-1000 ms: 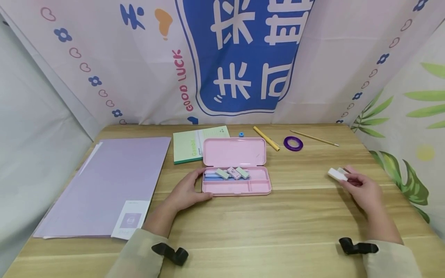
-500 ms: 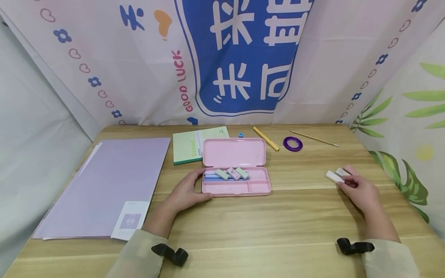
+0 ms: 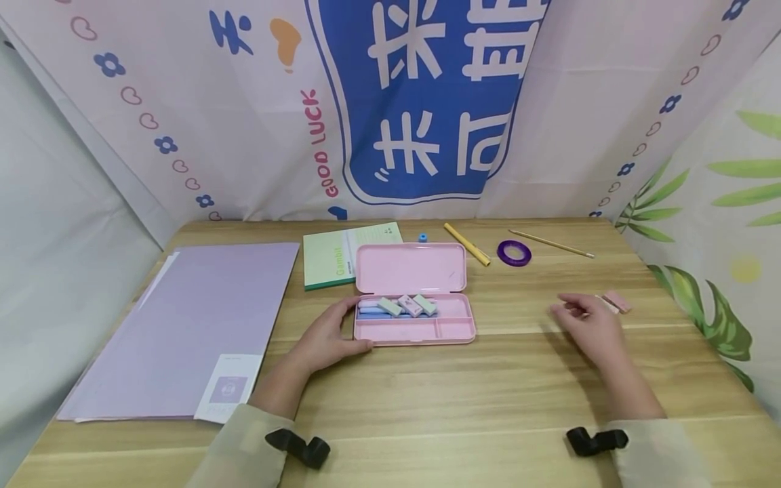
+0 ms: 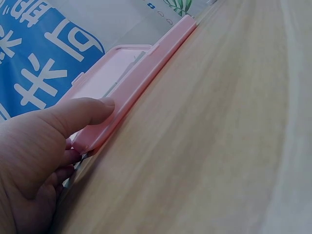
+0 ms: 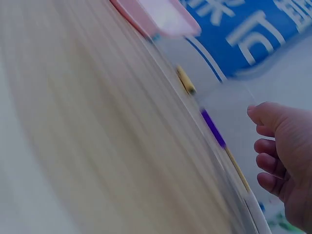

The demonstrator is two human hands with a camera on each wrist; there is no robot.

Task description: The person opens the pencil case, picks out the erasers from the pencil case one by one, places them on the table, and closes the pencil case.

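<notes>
My left hand (image 3: 332, 335) grips the left end of an open pink pencil case (image 3: 396, 330), thumb on its front wall and fingers at its far left side. In the left wrist view the thumb lies along the wall of the pencil case (image 4: 141, 78). Blue and white pens (image 3: 372, 308) lie in its back compartment, with several small erasers (image 3: 410, 305) on top. My right hand (image 3: 592, 332) hovers over the table, fingers loosely curled with nothing visible between them. Just beyond it lies a pink eraser (image 3: 617, 301) beside a pale one, partly hidden by the hand.
A green notebook (image 3: 329, 257) lies behind the case, near a small blue object (image 3: 423, 237). Along the back are a yellow pen (image 3: 467, 244), a purple tape roll (image 3: 502, 252) and a pencil (image 3: 552, 242). Large lilac sheets (image 3: 201, 312) and a white card (image 3: 213, 400) cover the left.
The right hand has let go of the white eraser by the others and moved left, away from them. My left hand stays on the pencil case.
</notes>
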